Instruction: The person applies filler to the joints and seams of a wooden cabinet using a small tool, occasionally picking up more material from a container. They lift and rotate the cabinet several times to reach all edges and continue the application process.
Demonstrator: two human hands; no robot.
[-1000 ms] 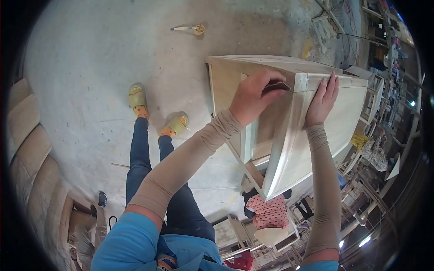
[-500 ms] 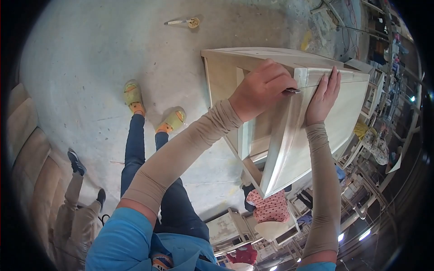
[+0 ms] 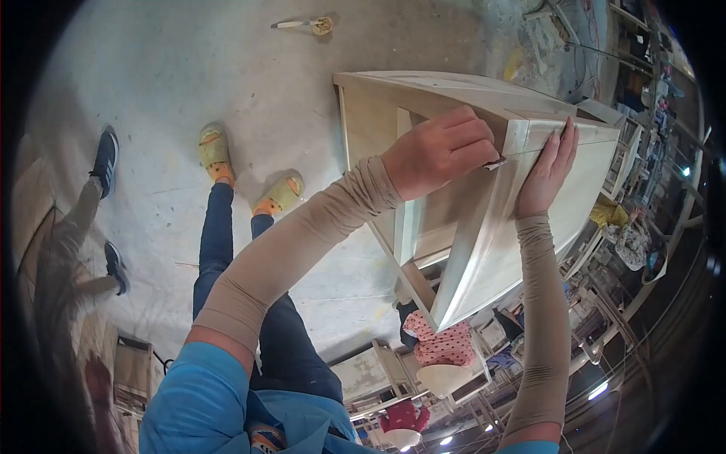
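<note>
**A stiff, bulky cabinet, best held by its edges**

The left grip (image 3: 442, 155) is pinched together, fingers and thumb clamped on a thin dark scrap (image 3: 495, 163) — probably abrasive paper — whose edge pokes out on the right. The scrap should be light and flexible, likely rough on 1 face, and easily creased; a pinch just behind its working edge suits it. Whether it presses on the wood is hard to tell.

Just right of that pinch stands the wooden cabinet (image 3: 491, 250), its corner between the 2 grips. The right grip (image 3: 546, 175) lies flat on the broad panel, fingers stretched and slightly apart, clamped on nothing. The cabinet looks rigid and fairly heavy, too bulky for 1 hand to lift. The smooth panel may feel slippery under a dusty palm, and the crisp corners could chip if knocked. The sounder holds would be the corner beside the left grip and the pale edge rail (image 3: 457, 284) running from it back toward the body, rather than the middle of the panel.

Farther off, beyond and left of the left grip, a pale-handled tool (image 3: 302, 25) with a round end lies on the floor (image 3: 189, 68).
</note>
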